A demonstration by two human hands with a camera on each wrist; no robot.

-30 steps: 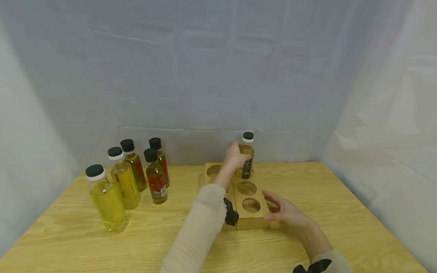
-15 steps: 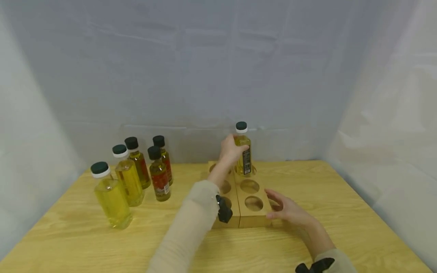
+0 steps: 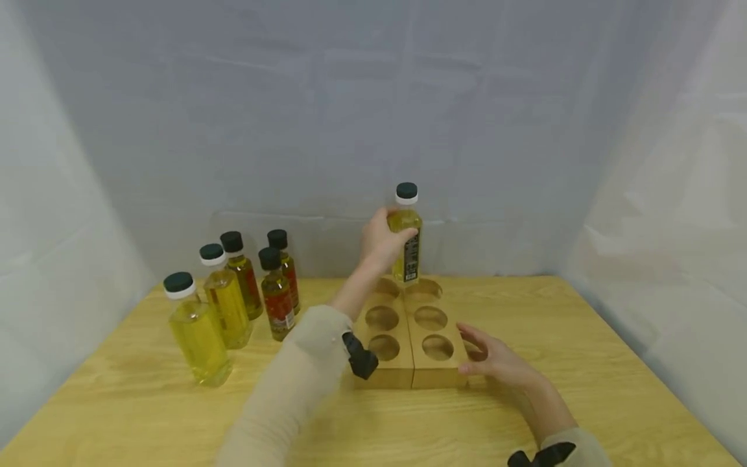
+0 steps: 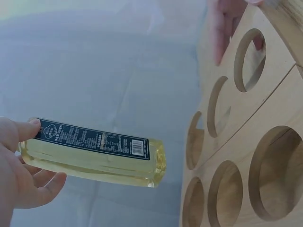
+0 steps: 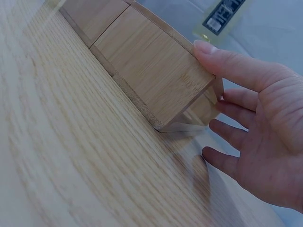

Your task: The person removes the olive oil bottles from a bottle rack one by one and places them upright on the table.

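The left hand point(image 3: 379, 243) grips an oil bottle point(image 3: 405, 241) upright, seemingly clear above the wooden rack point(image 3: 408, 331)'s far hole, best kept vertical, while the open right hand point(image 3: 496, 363) steadies the rack on the counter point(image 3: 583, 363).

bottle point(image 3: 405, 241): pale yellow oil, black label, dark green cap on white ring | rack point(image 3: 408, 337): light wood | surface point(image 3: 117, 402): yellow wood grain | sleeve point(image 3: 286, 395): beige | backdrop: grey-white
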